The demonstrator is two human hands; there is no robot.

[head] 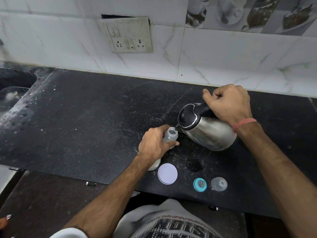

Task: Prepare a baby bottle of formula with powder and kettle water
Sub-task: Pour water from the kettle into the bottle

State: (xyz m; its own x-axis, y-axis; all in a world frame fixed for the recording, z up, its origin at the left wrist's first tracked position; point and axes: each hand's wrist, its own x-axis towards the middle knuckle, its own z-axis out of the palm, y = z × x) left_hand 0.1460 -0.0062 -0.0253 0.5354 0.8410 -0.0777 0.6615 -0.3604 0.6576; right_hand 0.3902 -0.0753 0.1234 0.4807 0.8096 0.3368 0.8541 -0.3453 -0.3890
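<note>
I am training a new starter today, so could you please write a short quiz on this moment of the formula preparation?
1. True or false: the kettle stands upright on the counter.
2. Which hand grips the baby bottle? A) left hand B) right hand C) neither
3. Fill in: the teal ring with the teat lies between the white lid and the clear ____.

Key: 1. False, it is tilted with its spout at the bottle's mouth. 2. A. 3. Cap.

The white shirt (171, 224) carries large black printed letters, upside down and too distorted to read.
</note>
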